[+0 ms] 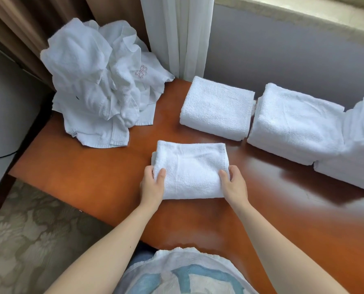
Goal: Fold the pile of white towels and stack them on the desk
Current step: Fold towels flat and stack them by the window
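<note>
A folded white towel (190,166) lies in the middle of the glossy brown desk (92,177). My left hand (152,184) grips its near left corner, thumb on top. My right hand (234,183) grips its near right corner the same way. A crumpled pile of white towels (96,81) sits at the desk's far left corner. Along the back edge rest a folded towel (217,107), a thicker folded stack (293,122) to its right, and a third stack (359,149) at the far right, partly cut off by the frame.
A sheer white curtain (177,32) hangs behind the desk, beside a grey wall (283,49) under a window sill. Brown drapes (18,28) and a grey surface with a black cable (1,157) stand at the left. Patterned carpet (28,240) lies below the desk's left edge.
</note>
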`<state>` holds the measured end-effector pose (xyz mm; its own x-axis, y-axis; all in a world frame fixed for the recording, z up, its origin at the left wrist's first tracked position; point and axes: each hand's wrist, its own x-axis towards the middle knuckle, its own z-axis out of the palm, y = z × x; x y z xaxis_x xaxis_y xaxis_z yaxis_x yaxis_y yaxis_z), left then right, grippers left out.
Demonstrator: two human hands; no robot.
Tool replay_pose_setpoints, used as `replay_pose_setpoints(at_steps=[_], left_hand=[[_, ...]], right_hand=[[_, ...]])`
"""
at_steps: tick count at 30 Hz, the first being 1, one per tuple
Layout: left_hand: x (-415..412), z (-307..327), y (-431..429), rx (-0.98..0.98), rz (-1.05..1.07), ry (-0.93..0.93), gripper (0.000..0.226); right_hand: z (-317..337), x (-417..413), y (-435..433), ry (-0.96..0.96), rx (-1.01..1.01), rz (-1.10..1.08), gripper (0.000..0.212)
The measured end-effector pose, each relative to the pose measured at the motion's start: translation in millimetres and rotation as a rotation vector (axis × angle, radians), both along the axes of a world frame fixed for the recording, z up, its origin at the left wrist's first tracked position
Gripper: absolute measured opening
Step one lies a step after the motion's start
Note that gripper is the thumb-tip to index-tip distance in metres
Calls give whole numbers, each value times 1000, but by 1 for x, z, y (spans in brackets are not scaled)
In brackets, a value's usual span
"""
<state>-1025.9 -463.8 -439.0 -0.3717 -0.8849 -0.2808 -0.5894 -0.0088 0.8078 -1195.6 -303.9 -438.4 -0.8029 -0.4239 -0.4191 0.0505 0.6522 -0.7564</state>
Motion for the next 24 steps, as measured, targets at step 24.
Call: replay_pose_setpoints(at_steps=[24], left_hand=[[35, -3, 13, -156, -18, -318, 18]], right_hand=[[3, -2, -19, 2, 294, 278, 27]])
